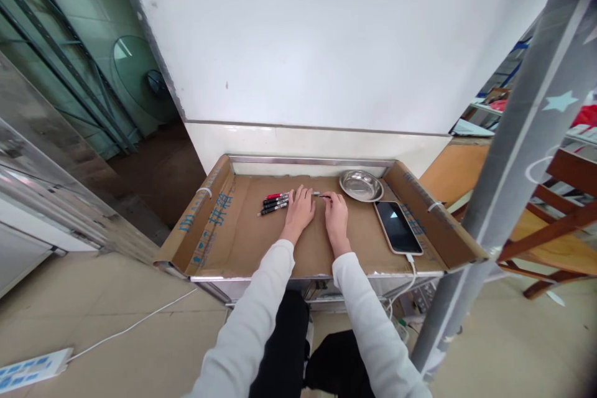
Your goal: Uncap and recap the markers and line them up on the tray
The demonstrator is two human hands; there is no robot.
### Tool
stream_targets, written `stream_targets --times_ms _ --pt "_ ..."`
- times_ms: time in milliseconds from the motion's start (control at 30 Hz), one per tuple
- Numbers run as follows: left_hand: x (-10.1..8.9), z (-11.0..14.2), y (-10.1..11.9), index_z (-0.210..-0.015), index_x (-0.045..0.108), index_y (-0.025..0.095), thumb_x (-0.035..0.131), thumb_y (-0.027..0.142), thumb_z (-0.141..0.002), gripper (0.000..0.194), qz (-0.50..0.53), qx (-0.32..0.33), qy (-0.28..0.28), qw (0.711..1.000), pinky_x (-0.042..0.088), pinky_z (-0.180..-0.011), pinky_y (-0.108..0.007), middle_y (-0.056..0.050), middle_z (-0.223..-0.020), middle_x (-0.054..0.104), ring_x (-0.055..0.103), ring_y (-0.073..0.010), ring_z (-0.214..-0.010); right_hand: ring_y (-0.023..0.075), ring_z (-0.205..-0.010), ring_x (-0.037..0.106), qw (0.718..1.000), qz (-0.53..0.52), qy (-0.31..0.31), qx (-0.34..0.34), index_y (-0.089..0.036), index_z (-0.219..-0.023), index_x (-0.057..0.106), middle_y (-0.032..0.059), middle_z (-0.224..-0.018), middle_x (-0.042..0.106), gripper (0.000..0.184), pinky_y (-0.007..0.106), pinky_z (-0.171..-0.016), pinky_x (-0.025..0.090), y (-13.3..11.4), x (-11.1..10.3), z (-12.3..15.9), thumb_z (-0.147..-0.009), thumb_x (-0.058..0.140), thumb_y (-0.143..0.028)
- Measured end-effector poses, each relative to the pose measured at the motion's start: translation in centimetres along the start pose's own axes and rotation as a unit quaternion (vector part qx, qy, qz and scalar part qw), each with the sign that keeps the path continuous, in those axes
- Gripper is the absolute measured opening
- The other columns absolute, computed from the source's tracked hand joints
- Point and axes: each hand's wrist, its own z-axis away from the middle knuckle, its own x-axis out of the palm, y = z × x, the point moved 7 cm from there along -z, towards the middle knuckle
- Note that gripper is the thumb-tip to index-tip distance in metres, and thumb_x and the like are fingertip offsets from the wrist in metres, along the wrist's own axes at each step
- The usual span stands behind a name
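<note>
Pens [275,203] lie grouped, slim, black and red.

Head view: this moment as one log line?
left hand: at pens | right hand: at slender item | metal bowl: near smartphone | smartphone: cable plugged in

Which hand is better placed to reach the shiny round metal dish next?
Probably the right hand: it's nearer the shiny round metal dish, while the left hand is by red and black pens.
</note>
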Motion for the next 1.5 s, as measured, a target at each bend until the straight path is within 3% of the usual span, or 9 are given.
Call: stream_targets --times_ms 200,300,433,667,733,800,900,1100,1500 --pt "-0.7 0.9 1.1 -0.094 0.055 0.019 0.044 0.030 -0.089 0.016 0.012 0.041 -0.066 0.997 0.031 -0.093 -0.041 -0.008 -0.098 0.060 0.052 -0.0222 -0.098 0.0200 -0.084 0.055 1.000 0.008 0.004 0.006 -0.018 -0.092 0.060 0.0089 -0.090 0.060 0.024 0.033 -0.080 0.043 0.0 -1.2 1.4 -0.089 0.037 -0.023" --pt "-1.7 1.9 1.7 -0.098 0.052 0.021 0.043 0.024 -0.091 0.013 0.036 0.060 -0.061 0.996 0.029 -0.092 -0.037 -0.003 -0.098 0.062 0.055 -0.0176 -0.093 0.0196 -0.083 0.055 1.000 0.003 -0.007 0.009 -0.018 -0.093 0.060 0.0084 -0.091 0.061 0.024 0.033 -0.080 0.044 -0.2 -1.7 2.4 -0.089 0.037 -0.024" --pt "-3.2 3.1 1.5 -0.100 0.051 0.021 0.042 0.022 -0.091 0.013 0.031 0.025 -0.024 0.999 0.029 -0.091 -0.035 -0.002 -0.101 0.062 0.055 -0.0169 -0.094 0.0202 -0.088 0.055 1.000 0.005 -0.025 -0.014 -0.019 -0.093 0.061 0.0084 -0.094 0.062 0.025 0.034 -0.083 0.043 -1.0 -1.8 3.3 -0.090 0.037 -0.026" --pt "-3.5 3.4 2.2 -0.102 0.052 0.021 0.041 0.022 -0.092 0.015 0.040 0.042 -0.024 0.998 0.031 -0.089 -0.033 -0.003 -0.102 0.062 0.055 -0.0168 -0.097 0.0212 -0.094 0.058 0.997 0.019 -0.058 -0.045 -0.020 -0.099 0.061 0.0090 -0.100 0.065 0.028 0.037 -0.086 0.044 -2.0 -1.3 3.6 -0.090 0.034 -0.025" --pt "-3.8 3.6 1.9 -0.102 0.052 0.021 0.040 0.021 -0.092 0.016 0.043 0.026 -0.012 0.999 0.032 -0.089 -0.033 -0.004 -0.102 0.062 0.055 -0.0167 -0.097 0.0210 -0.100 0.059 0.992 0.002 -0.099 -0.075 -0.019 -0.115 0.054 0.0098 -0.111 0.063 0.033 0.037 -0.088 0.045 -2.7 -0.8 3.8 -0.089 0.033 -0.022" --pt "-4.5 4.0 1.3 -0.102 0.052 0.021 0.040 0.021 -0.092 0.016 0.038 -0.006 0.007 0.999 0.032 -0.088 -0.034 -0.004 -0.100 0.063 0.055 -0.0172 -0.095 0.0202 -0.107 0.058 0.982 -0.022 -0.157 -0.107 -0.019 -0.136 0.033 0.0103 -0.124 0.057 0.049 0.036 -0.090 0.046 -3.5 0.0 4.3 -0.087 0.033 -0.018" --pt "-5.7 5.0 0.1 -0.099 0.054 0.022 0.041 0.024 -0.091 0.015 0.006 -0.069 0.048 0.996 0.033 -0.085 -0.036 -0.005 -0.094 0.064 0.055 -0.0199 -0.091 0.0187 -0.118 0.051 0.967 -0.041 -0.208 -0.143 -0.019 -0.145 0.008 0.0094 -0.136 0.047 0.068 0.037 -0.095 0.044 -4.4 0.8 4.8 -0.082 0.034 -0.013" --pt "-6.8 6.7 -1.8 -0.095 0.059 0.022 0.045 0.025 -0.088 0.016 -0.075 -0.168 0.097 0.978 0.036 -0.077 -0.040 -0.009 -0.088 0.064 0.049 -0.0268 -0.087 0.0201 -0.123 0.044 0.977 -0.009 -0.177 -0.119 -0.014 -0.138 0.030 0.0134 -0.134 0.046 0.056 0.040 -0.104 0.037 -3.1 1.1 4.5 -0.082 0.035 -0.015" --pt "-6.4 6.5 -2.9 -0.102 0.050 0.015 0.036 0.014 -0.089 0.020 -0.112 -0.253 0.129 0.952 0.045 -0.076 -0.035 -0.013 -0.102 0.053 0.054 -0.0219 -0.089 0.0242 -0.115 0.050 0.987 0.098 -0.089 -0.089 -0.012 -0.113 0.055 0.0163 -0.120 0.057 0.035 0.044 -0.098 0.039 -1.4 0.8 4.8 -0.084 0.036 -0.016"
